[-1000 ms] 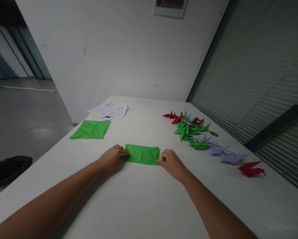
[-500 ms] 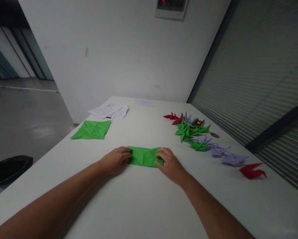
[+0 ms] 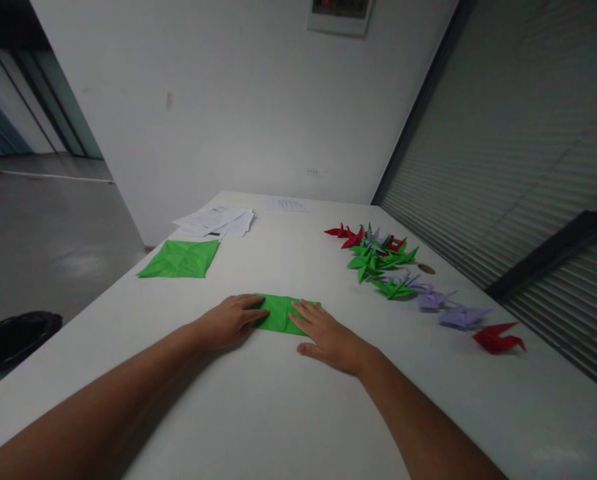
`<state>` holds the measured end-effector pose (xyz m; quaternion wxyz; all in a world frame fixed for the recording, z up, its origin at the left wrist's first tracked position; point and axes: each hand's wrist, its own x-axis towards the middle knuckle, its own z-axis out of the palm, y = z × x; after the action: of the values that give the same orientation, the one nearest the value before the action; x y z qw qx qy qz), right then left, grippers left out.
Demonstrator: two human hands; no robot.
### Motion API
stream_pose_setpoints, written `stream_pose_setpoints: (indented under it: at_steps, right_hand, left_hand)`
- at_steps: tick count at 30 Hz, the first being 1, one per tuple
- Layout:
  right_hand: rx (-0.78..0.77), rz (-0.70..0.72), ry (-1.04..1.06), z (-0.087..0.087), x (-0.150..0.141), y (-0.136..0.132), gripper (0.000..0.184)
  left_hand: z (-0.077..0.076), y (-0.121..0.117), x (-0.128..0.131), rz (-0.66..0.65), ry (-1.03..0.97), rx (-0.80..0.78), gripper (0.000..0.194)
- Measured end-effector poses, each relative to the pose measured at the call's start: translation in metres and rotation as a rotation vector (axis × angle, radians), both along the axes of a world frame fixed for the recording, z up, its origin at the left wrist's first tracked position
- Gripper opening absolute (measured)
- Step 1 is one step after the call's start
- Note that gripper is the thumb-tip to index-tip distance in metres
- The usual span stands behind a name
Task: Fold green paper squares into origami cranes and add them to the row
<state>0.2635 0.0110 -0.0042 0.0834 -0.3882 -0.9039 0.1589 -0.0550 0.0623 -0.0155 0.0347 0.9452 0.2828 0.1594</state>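
Note:
A green sheet of origami paper [image 3: 280, 314], folded into a creased rectangle, lies flat on the white table [image 3: 258, 413] in front of me. My left hand [image 3: 230, 321] rests on its left end with the fingers stretched out over the edge. Across the right part lies my right hand [image 3: 328, 337], palm down, fingers spread and the thumb apart on the tabletop. The right end of the paper is partly hidden under that hand.
A creased green square [image 3: 181, 259] lies at the left, near printed papers [image 3: 216, 220]. Folded paper cranes in green, lilac and red [image 3: 378, 257] line the right side, with a red crane [image 3: 498, 339] nearest. A black-lined bin [image 3: 18, 340] stands left of the table.
My right hand has opened from a curled grip at the paper's right end and moved left to lie flat across it. The left hand's fingers have straightened on the paper.

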Motion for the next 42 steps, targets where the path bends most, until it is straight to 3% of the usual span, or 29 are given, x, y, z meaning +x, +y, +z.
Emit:
stream_pose_setpoints:
  at_steps: [21, 30, 42]
  right_hand:
    - [-0.019, -0.134, -0.158, -0.002, 0.019, 0.003, 0.092]
    - [0.019, -0.169, -0.175, -0.012, 0.031, 0.008, 0.092]
    - [-0.011, -0.205, -0.147, -0.007, 0.033, 0.007, 0.089]
  left_hand:
    - [-0.017, 0.011, -0.016, 0.092, 0.162, 0.043, 0.049]
    - [-0.007, 0.009, -0.018, 0.154, 0.202, 0.013, 0.049]
    - [-0.011, 0.013, -0.026, 0.186, 0.196, -0.029, 0.053]
